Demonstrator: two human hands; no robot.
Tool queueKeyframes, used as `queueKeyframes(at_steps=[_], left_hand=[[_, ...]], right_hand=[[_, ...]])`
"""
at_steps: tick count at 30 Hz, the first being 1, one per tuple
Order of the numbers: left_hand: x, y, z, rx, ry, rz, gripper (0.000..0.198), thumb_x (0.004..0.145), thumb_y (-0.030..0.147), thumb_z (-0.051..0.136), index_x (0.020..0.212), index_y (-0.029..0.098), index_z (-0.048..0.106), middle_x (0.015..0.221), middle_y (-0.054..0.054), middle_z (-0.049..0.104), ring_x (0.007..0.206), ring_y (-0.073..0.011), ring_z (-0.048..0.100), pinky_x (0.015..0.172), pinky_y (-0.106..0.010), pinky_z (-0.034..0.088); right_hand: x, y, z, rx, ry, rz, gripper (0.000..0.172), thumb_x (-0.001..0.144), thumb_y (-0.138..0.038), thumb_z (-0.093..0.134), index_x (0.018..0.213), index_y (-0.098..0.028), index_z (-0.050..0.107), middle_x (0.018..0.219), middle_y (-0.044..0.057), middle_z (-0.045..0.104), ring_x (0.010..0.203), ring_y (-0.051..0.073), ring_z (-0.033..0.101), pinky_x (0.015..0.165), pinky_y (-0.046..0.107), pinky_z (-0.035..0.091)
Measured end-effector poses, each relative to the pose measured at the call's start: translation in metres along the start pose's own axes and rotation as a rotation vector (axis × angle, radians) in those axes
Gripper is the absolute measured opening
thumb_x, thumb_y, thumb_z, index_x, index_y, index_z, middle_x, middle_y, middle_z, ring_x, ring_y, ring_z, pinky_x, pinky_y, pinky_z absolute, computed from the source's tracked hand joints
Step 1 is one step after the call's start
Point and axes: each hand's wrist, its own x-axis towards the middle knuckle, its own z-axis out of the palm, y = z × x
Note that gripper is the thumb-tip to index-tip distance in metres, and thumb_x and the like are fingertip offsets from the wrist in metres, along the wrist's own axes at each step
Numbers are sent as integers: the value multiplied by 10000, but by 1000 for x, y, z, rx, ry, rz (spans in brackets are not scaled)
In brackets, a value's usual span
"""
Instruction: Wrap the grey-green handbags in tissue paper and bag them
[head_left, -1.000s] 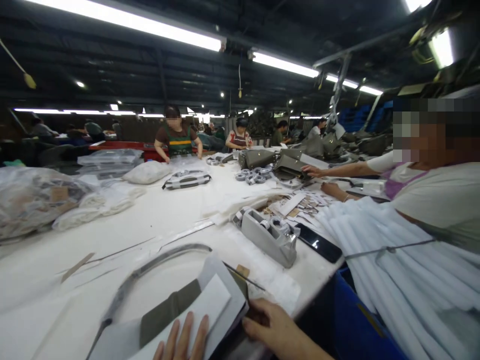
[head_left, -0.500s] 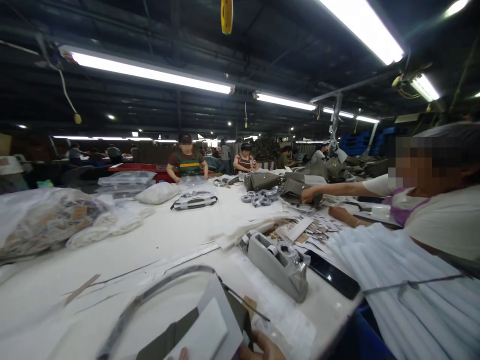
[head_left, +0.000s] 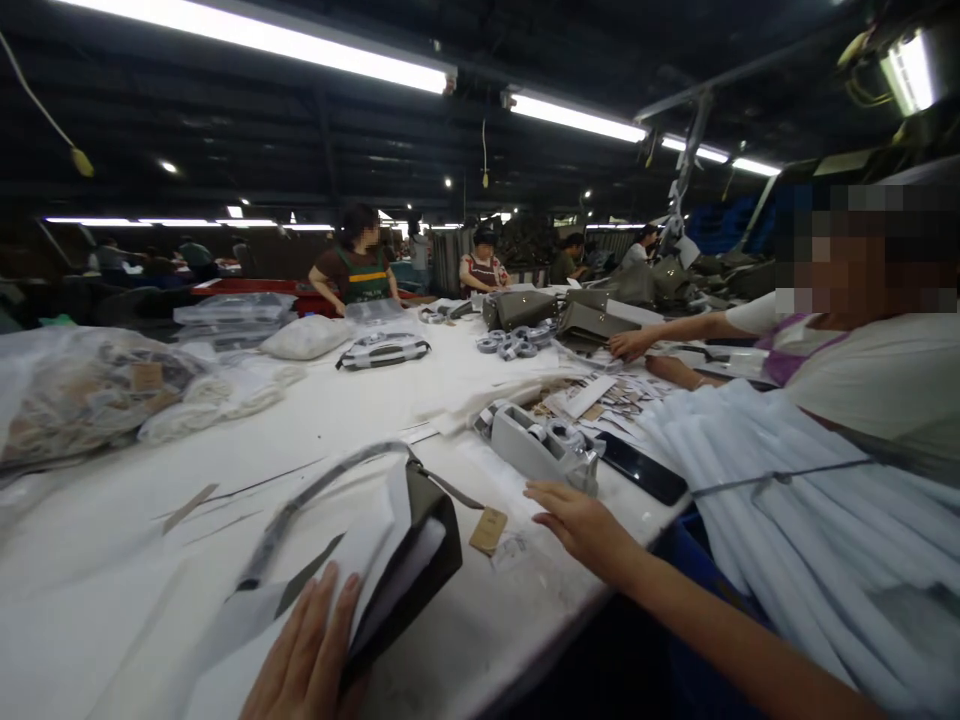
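My left hand [head_left: 311,655] lies flat, fingers stretched, on white paper wrapped over an olive-grey bag [head_left: 409,545] at the near edge of the white table [head_left: 315,425]. The bag's long grey strap [head_left: 315,495] curves away to the left. My right hand [head_left: 577,520] reaches out over the table with fingers spread and nothing in it, close to a grey tape dispenser [head_left: 536,448]. A small brown tag [head_left: 488,529] lies between the bag and that hand.
A black phone [head_left: 641,467] lies beside the dispenser. A person at right sits behind a stack of white rolled sheets [head_left: 780,500], hands on bags [head_left: 589,320] farther up. Plastic sacks [head_left: 90,390] crowd the left side. Other people work at the far end.
My right hand has left the bag's edge and moved forward and right toward the tape dispenser. The bag now stands more folded up under my left hand. The camera dipped back down.
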Motion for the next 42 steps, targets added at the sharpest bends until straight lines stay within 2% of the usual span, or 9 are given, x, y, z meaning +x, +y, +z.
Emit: queueKeyframes(at_steps=[5, 9, 15, 21, 25, 29, 33, 38, 42], left_hand=[[6, 2, -1, -27, 7, -126, 690, 956, 258, 470, 1571, 181, 167, 1615, -86, 271, 1438, -272, 351, 1183, -383, 311], [6, 3, 1, -24, -12, -180, 687, 963, 298, 460, 1573, 216, 155, 1625, -64, 251, 1422, -279, 384, 1173, -401, 331], [10, 12, -7, -37, -22, -249, 652, 978, 297, 432, 1571, 247, 166, 1611, -63, 294, 1392, -281, 431, 1153, -415, 364], [15, 18, -16, -66, -16, -332, 656, 974, 293, 453, 1569, 256, 179, 1592, -61, 340, 1386, -279, 438, 1154, -421, 359], [16, 18, -17, -67, -25, -344, 653, 974, 270, 445, 1569, 260, 176, 1594, -53, 337, 1391, -275, 430, 1152, -409, 357], [18, 19, -18, -62, -34, -350, 653, 973, 257, 442, 1569, 250, 175, 1592, -55, 341, 1395, -273, 425, 1143, -399, 366], [22, 21, -21, -34, -16, -356, 660, 973, 253, 461, 1568, 238, 178, 1579, -67, 364, 1365, -274, 465, 1108, -391, 404], [22, 23, -22, -7, -5, -348, 657, 966, 239, 475, 1564, 243, 201, 1567, -66, 386, 1345, -277, 490, 1084, -392, 434], [19, 22, -19, 8, -18, -316, 658, 966, 242, 466, 1566, 239, 195, 1571, -75, 375, 1343, -282, 494, 1074, -402, 455]], right_hand=[[10, 36, 20, -199, -174, -19, 530, 827, -145, 674, 1350, -143, 592, 1437, 159, 542, 1343, 294, 500, 1124, 427, 416], [17, 40, 31, -206, -149, 10, 267, 908, -172, 570, 1115, -165, 739, 1236, 130, 699, 1167, 275, 647, 1017, 388, 507], [33, 34, 23, -225, -110, 64, 218, 909, -184, 540, 842, -197, 747, 881, 62, 744, 831, 208, 697, 801, 306, 529], [36, 8, 11, -184, 10, 84, 209, 953, -185, 461, 1008, -185, 662, 1080, 93, 705, 995, 226, 651, 908, 360, 487], [43, -27, 0, -107, 64, 55, 191, 975, -209, 440, 1036, -202, 621, 1202, 86, 682, 1109, 212, 628, 980, 360, 464], [36, -75, 1, 95, -163, -77, 163, 938, -199, 511, 990, -205, 665, 1259, 65, 679, 1151, 211, 633, 1009, 339, 461], [20, -102, 24, 231, -520, -186, 204, 940, -291, 568, 1073, -231, 710, 1183, 52, 722, 1084, 229, 674, 966, 334, 502], [23, -90, 82, 87, -251, -69, 548, 896, -352, 647, 1392, -150, 529, 1453, 192, 513, 1333, 330, 488, 1126, 493, 369], [34, -86, 115, -20, -288, -159, 806, 781, -467, 751, 1443, -108, 464, 1523, 242, 396, 1434, 411, 305, 1172, 589, 237]])
